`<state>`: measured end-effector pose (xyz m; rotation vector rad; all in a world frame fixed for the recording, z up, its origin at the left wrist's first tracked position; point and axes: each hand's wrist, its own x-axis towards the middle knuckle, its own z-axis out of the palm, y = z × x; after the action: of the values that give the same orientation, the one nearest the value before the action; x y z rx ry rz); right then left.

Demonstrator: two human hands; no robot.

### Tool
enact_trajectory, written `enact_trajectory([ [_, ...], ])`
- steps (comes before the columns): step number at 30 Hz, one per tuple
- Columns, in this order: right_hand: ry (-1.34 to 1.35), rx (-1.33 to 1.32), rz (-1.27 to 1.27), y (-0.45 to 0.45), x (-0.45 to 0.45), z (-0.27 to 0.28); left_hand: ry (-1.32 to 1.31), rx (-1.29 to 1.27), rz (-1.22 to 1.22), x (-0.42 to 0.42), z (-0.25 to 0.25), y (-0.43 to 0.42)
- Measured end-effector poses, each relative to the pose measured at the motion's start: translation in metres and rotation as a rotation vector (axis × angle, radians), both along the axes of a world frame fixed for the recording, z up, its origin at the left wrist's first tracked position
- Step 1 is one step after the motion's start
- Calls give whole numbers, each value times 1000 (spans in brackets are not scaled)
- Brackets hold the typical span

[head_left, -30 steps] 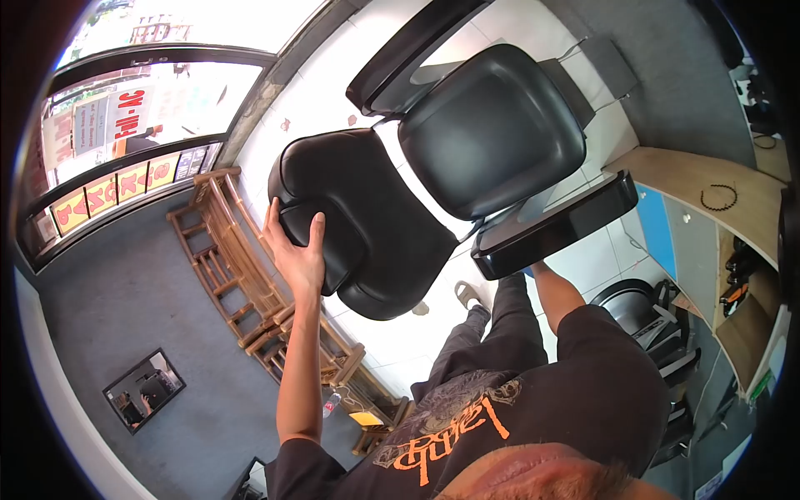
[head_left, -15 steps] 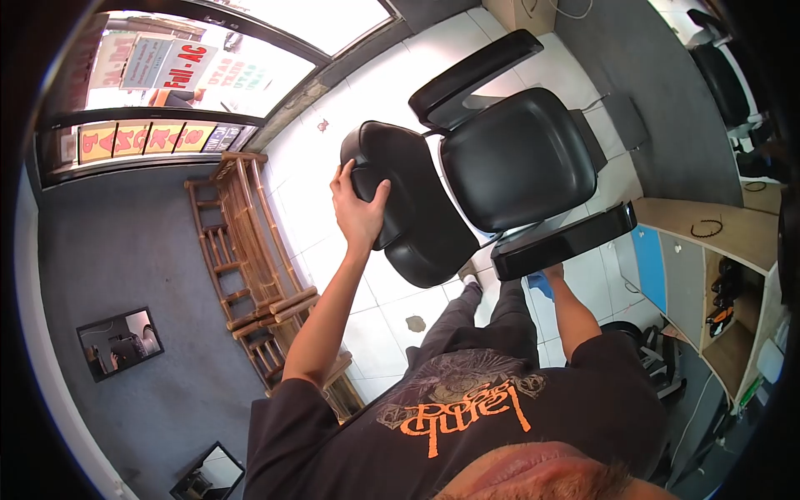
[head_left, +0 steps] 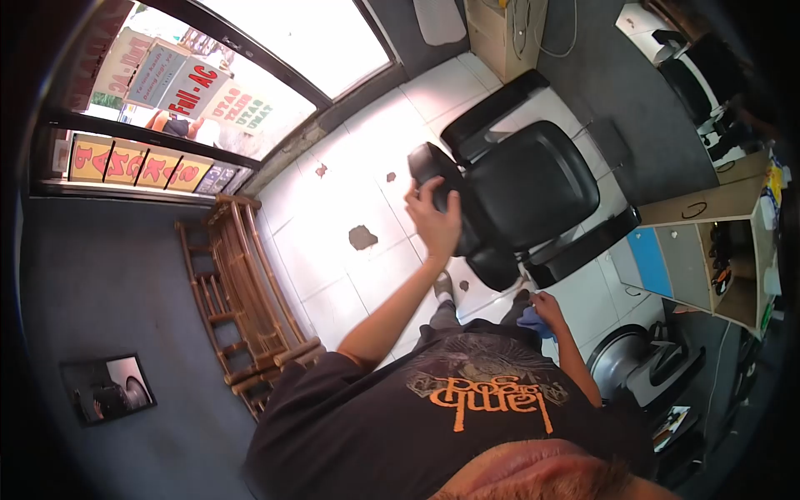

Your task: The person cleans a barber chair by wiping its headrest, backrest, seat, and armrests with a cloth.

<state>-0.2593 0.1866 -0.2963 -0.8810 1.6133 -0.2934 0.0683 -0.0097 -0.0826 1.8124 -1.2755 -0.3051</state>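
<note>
we see the black salon chair [head_left: 537,185] at one o'clock, its backrest [head_left: 485,265] angled towards eleven. our left hand [head_left: 434,218] is clamped on the backrest's outer end, fingers curled over the edge and the thumb apart from them on the padding; we cannot make out the fingertips clearly. one armrest [head_left: 493,118] lies towards twelve o'clock, the other [head_left: 585,250] towards two, and the chair's base is hidden from us beneath the seat.

our right hand [head_left: 547,309], at four o'clock, is closed on a blue cloth [head_left: 534,322] just below the nearer armrest (how tightly the fingers meet, we can't quite tell). the cloth is bunched, and part of it is lost behind the hand and our dark shirt [head_left: 483,392].

at three o'clock a cabinet [head_left: 687,271] bears a dark hair band [head_left: 693,210]; the things in its open shelf are too shadowed for us to name. a second chair [head_left: 623,362] at four is partly covered by our arm. a bamboo bench [head_left: 250,292] stands at eight, its near end cut off by our sleeve, and beyond the glass at ten a person [head_left: 179,127] is mostly concealed by a sign [head_left: 196,86].
</note>
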Motion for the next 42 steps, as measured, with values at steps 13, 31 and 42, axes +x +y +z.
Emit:
enact_trajectory([
  [13, 555, -891, 44, -137, 205, 262, 249, -125, -89, 18, -6, 9],
  [31, 750, -427, 367, -165, 222, 236, 984, 143, -313, 53, -52, 35],
  [42, 750, -615, 389, -119, 280, 220, 961, 166, -393, 115, -75, 86],
])
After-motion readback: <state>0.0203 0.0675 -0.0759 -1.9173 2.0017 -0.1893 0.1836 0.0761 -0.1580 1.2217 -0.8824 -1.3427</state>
